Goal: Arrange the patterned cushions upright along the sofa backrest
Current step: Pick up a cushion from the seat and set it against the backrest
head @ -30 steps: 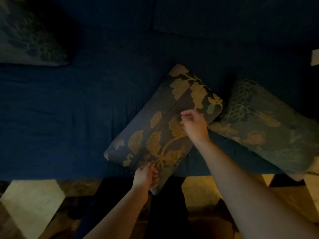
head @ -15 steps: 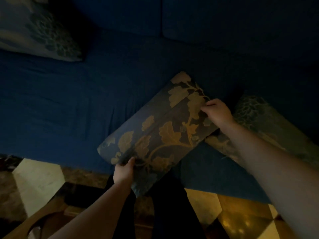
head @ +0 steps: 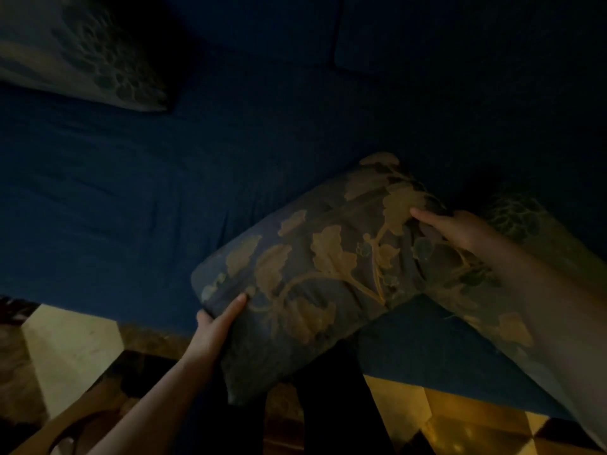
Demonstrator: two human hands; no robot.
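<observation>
Head view, dim light, some blur. Subject: dark cushion (head: 322, 274) w/ gold leaf pattern, lying diagonally over the front edge of the blue sofa seat (head: 131, 198).

Change vs 1 s ago: the cushion's near corner has come off the seat edge and now hangs over the floor (head: 72, 349), in front of the person's legs. Left hand (head: 213, 326) has shifted from the bottom corner to the lower-left edge; thumb lies on the top face, fingers curl underneath, closed on the cushion. Right hand (head: 460, 231) has moved from mid-face out to the upper-right end; fingers extended and pressed flat on the fabric. Whether its thumb hooks under that edge: cannot tell, hidden. Far corner appears to rest on the seat; full lift not confirmed.

Other items: 2nd patterned cushion (head: 525, 231) lies flat at right, partly under the first cushion and behind the right forearm. 3rd cushion (head: 82, 50) sits far left, near the backrest (head: 460, 34); blurred, so upright or leaning not determinable.

Assessment: hands have gone from handling the face to a two-end grip, consistent w/ a pick-up in progress. Cushion is well apart from the backrest and not upright. Task est. early: one cushion possibly placed, one in hand, one untouched. Risk: right hand's flat contact may slip if the cushion is swung up w/o a firmer hold.
</observation>
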